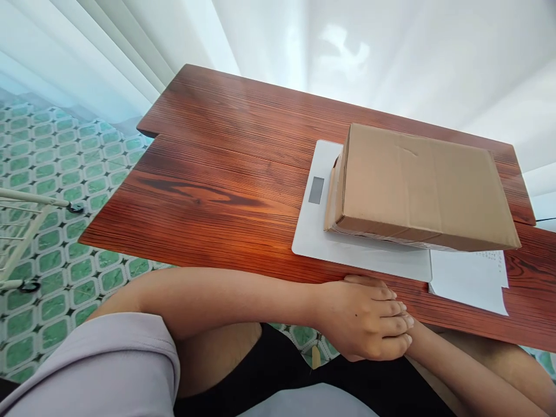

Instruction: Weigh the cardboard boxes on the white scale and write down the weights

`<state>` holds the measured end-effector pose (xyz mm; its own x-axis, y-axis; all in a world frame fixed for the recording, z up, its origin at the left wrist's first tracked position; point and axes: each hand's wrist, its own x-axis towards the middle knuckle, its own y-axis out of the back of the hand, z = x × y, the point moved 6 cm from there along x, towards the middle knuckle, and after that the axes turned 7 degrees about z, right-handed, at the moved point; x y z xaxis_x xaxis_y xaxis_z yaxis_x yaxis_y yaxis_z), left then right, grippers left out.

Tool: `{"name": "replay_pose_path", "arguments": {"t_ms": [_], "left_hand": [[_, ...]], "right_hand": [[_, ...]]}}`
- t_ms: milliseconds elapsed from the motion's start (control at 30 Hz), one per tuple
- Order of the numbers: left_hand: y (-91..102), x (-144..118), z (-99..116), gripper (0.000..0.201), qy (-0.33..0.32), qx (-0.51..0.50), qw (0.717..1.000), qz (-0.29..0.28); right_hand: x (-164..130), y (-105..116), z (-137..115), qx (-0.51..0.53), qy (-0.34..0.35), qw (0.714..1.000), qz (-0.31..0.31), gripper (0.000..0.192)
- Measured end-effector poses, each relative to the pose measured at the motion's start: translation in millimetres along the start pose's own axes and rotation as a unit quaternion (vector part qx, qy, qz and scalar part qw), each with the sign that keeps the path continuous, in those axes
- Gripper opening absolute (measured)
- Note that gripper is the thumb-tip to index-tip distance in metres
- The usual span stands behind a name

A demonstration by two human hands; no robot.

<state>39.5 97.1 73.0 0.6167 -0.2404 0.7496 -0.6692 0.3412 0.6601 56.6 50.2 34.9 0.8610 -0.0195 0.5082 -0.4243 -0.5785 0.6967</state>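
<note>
The cardboard box point(425, 188) is borne by the white scale point(311, 227), with neither hand laid on it; a settled rest there is judged to be the step in hand. For this to be done well, the scale should be left free of any push or lean, and the box should be better centred, since one end is seen to jut past the scale's edge opposite the display point(316, 190). Should a shift be needed, both ends are best taken at once and the box moved level. The display is uncovered, though no figures can be read on it.

The long axis of the box is aligned roughly with the length of the worktop point(204, 191); a short end is turned toward the display, and a long side faces the hands. A broad face is uppermost.

On the person's side of the scale, the left hand point(356, 318) is laid over the right hand point(367, 280). The left fingers point(395, 346) are loosely bent, with no object grasped; the right fingers are mostly hidden, so their state cannot be told. Beside the scale, under the jutting end, paper point(469, 284) is seen.
</note>
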Motion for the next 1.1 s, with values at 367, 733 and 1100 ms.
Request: {"name": "replay_pose_path", "arguments": {"t_ms": [367, 733, 1100], "left_hand": [[3.8, -4, -1, 0.035, -0.010, 0.013, 1.000, -0.002], [5.1, 1, 3, 0.035, -0.014, 0.040, 0.999, -0.031], [14.9, 25, 8, 0.029, -0.031, 0.117, 0.991, -0.054]], "right_hand": [[-7, -7, -19, -0.094, -0.020, 0.995, -0.025, 0.022], [8, 10, -57, -0.246, 0.121, 0.962, -0.013, 0.023], [20, 29, -68, -0.194, 0.110, 0.968, 0.115, 0.015]]}}
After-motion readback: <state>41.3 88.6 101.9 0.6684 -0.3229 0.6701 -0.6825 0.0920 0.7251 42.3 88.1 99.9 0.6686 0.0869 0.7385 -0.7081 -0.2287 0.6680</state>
